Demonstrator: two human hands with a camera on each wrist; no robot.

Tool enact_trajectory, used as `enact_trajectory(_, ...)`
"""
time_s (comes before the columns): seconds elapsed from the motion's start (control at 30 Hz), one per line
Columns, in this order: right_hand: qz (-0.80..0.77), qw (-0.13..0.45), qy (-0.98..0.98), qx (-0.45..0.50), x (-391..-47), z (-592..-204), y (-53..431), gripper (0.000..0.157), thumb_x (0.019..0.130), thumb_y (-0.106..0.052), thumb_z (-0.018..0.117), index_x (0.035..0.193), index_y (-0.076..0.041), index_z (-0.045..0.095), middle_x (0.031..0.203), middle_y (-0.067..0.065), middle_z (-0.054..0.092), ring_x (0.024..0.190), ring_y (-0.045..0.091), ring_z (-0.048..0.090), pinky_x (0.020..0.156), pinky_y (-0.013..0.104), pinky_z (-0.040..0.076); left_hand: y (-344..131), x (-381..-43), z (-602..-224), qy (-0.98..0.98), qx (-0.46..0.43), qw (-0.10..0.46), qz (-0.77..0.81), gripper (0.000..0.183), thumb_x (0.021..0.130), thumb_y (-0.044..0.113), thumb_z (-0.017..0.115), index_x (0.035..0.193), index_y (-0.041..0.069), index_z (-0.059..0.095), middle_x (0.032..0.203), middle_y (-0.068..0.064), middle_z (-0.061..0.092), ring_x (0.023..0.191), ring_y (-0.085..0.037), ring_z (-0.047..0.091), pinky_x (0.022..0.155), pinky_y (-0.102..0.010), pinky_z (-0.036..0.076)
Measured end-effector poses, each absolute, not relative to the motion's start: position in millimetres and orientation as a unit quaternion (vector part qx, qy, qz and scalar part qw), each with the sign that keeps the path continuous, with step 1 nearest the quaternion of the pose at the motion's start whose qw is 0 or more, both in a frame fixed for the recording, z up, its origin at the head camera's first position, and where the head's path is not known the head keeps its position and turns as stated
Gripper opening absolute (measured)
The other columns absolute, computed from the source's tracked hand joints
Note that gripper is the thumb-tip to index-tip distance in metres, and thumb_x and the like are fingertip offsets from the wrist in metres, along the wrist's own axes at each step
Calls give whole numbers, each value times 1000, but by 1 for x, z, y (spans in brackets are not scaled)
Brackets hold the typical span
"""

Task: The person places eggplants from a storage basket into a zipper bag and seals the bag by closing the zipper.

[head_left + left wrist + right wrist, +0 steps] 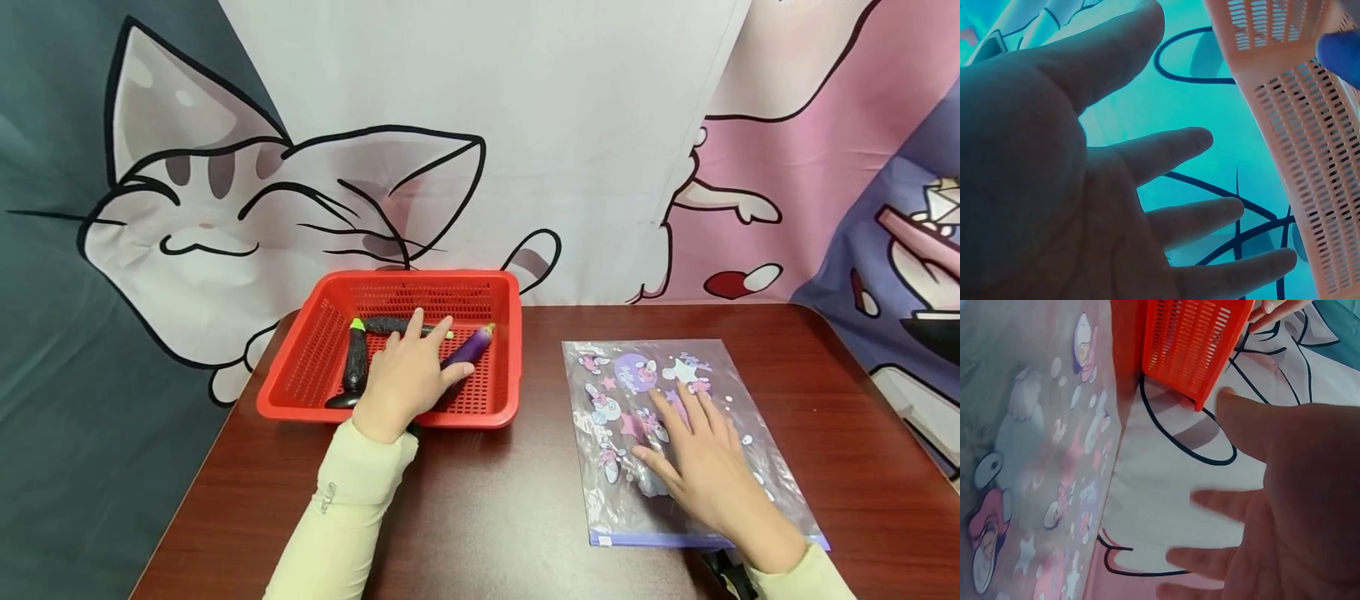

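Note:
My left hand (405, 375) is spread above the red plastic basket (506, 367), its fingers apart and gripping nothing. Inside the basket lie a purple eggplant (474, 346), a dark one with a bright green tip (356, 358), another dark long one (386, 325) at the back and a dark rounded end (342, 401) partly hidden by my hand. Over a clear zip bag (600, 492) printed with cartoon figures, my right hand (705, 467) hovers or rests with spread fingers; whether it touches cannot be told. In the left wrist view the palm (1041, 175) is bare.
The brown wooden table (480, 508) carries the basket at back left and the flat bag at right. The bag's purple slider edge (660, 540) faces the front. Behind the table hangs a cartoon-printed cloth (585, 150).

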State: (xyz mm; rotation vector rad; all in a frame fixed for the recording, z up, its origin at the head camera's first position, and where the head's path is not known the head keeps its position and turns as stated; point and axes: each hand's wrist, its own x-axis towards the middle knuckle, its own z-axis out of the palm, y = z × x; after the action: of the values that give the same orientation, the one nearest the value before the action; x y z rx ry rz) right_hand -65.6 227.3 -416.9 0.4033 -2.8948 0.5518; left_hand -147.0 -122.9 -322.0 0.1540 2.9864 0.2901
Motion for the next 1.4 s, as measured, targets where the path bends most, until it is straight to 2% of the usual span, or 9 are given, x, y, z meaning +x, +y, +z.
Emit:
enact_trajectory(0.17, 161, 118, -960, 196, -59, -424, 235, 61, 76, -37, 84, 129, -15, 62, 133, 28, 51, 116, 53, 49, 90, 69, 40, -127, -160, -318, 991, 56, 92, 82, 77, 95, 54, 60, 159, 20, 31, 164, -22, 18, 133, -54, 42, 97, -66, 43)
enact_trajectory(0.27, 155, 98, -957, 226, -55, -426, 238, 58, 75, -39, 85, 124, -15, 65, 121, 21, 57, 102, 45, 58, 82, 62, 49, -128, -167, -317, 990, 59, 106, 76, 78, 95, 54, 60, 159, 19, 32, 163, -22, 20, 132, -52, 45, 96, -64, 45)
enact_trajectory(0.37, 159, 56, -953, 253, -53, -428, 241, 53, 77, -39, 85, 120, -14, 67, 113, 9, 61, 97, 31, 61, 79, 53, 52, -129, -174, -316, 989, 71, 115, 65, 77, 95, 54, 61, 157, 17, 35, 159, -22, 30, 134, -47, 46, 97, -62, 46)
enact_trajectory(0.47, 162, 21, -946, 280, -51, -428, 244, 47, 77, -34, 85, 117, -15, 68, 106, 0, 61, 91, 20, 61, 75, 44, 54, -130, -182, -319, 986, 86, 125, 63, 77, 94, 52, 64, 156, 16, 38, 152, -21, 44, 129, -42, 53, 95, -58, 49)
enact_trajectory(0.57, 160, 6, -938, 306, -50, -429, 246, 42, 74, -29, 88, 110, -18, 70, 104, -5, 60, 89, 15, 60, 72, 40, 55, -130, -191, -322, 983, 102, 140, 68, 75, 93, 48, 67, 155, 14, 40, 145, -18, 53, 124, -38, 58, 98, -54, 48)
enact_trajectory(0.8, 166, 1, -918, 361, -49, -431, 243, 44, 65, -24, 93, 103, -22, 70, 101, -8, 58, 88, 8, 56, 69, 35, 53, -132, -209, -326, 971, 112, 197, 73, 73, 94, 41, 69, 155, 16, 40, 150, -14, 49, 137, -33, 47, 110, -49, 39)
enact_trajectory(1.07, 154, -36, -926, 343, -43, -436, 241, 56, 54, -27, 95, 102, -23, 67, 95, -14, 53, 82, 5, 51, 65, 33, 50, -134, -220, -333, 965, 97, 230, 78, 71, 88, 36, 77, 150, 14, 49, 149, -15, 50, 122, -28, 55, 104, -47, 44)
enact_trajectory(1.3, 167, -42, -920, 352, -47, -439, 241, 53, 58, -23, 95, 104, -23, 68, 95, -13, 53, 81, 2, 49, 67, 32, 50, -137, -226, -342, 959, 118, 252, 62, 73, 86, 34, 80, 148, 10, 50, 144, -15, 55, 123, -28, 55, 103, -45, 45)
enact_trajectory(1.4, 170, -39, -918, 357, -48, -439, 242, 49, 61, -21, 94, 104, -22, 70, 96, -12, 55, 81, 1, 49, 66, 31, 50, -137, -227, -346, 955, 130, 259, 60, 74, 84, 33, 82, 147, 9, 52, 139, -16, 58, 116, -26, 57, 100, -43, 47)
